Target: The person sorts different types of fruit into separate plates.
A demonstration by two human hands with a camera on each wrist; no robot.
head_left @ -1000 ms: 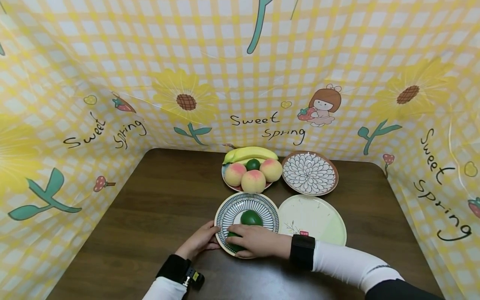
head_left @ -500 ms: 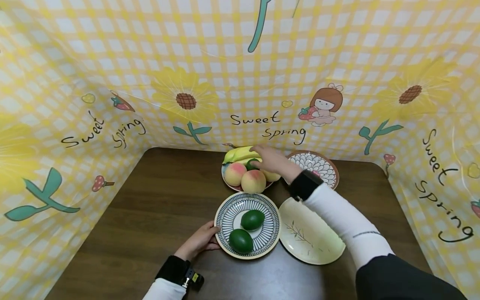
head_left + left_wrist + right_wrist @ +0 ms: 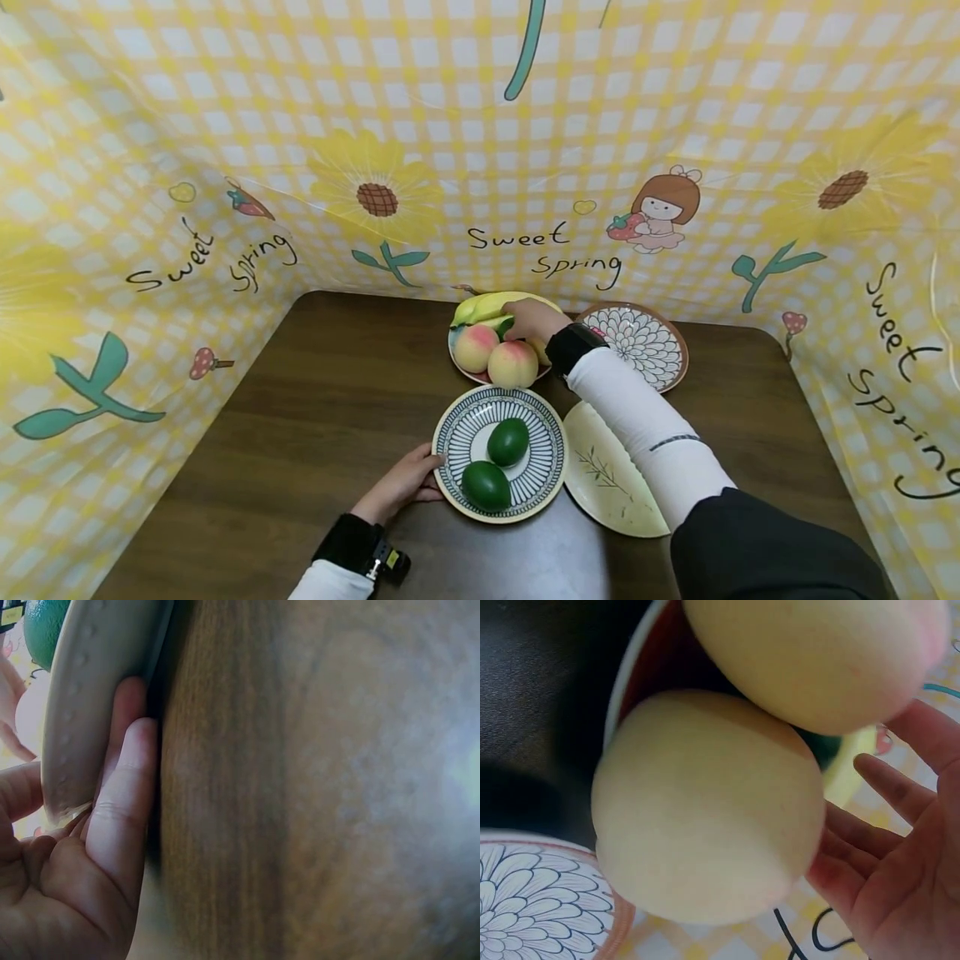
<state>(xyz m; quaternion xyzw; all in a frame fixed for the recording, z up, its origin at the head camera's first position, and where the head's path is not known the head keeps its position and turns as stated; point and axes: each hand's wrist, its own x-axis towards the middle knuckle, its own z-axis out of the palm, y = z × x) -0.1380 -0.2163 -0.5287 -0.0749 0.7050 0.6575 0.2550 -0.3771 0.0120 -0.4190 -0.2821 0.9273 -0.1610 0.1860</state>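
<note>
My left hand (image 3: 405, 479) pinches the left rim of a patterned plate (image 3: 550, 454), thumb over the edge; the left wrist view shows its fingers (image 3: 124, 802) under the plate. Two green limes (image 3: 508, 442) lie on that plate. At the back, my right hand (image 3: 534, 319) reaches over a fruit plate (image 3: 459, 367), its fingers beside another lime (image 3: 504, 327) among the fruit. Bananas (image 3: 480, 310) and peaches (image 3: 513, 364) surround that lime; one peach is mostly covered by the hand. In the right wrist view, the fingers are spread loosely behind a large peach (image 3: 705, 810).
A petal-patterned plate (image 3: 637, 346) with a brown rim stands at the back right. The pale plate (image 3: 600, 467) beside the patterned one is partly hidden under my right forearm. A checked yellow cloth (image 3: 420, 83) hangs around the brown table (image 3: 322, 400).
My right hand has left a lime on the patterned plate and moved back to the fruit plate, over the lime there. My left hand has stayed at the plate's rim.
</note>
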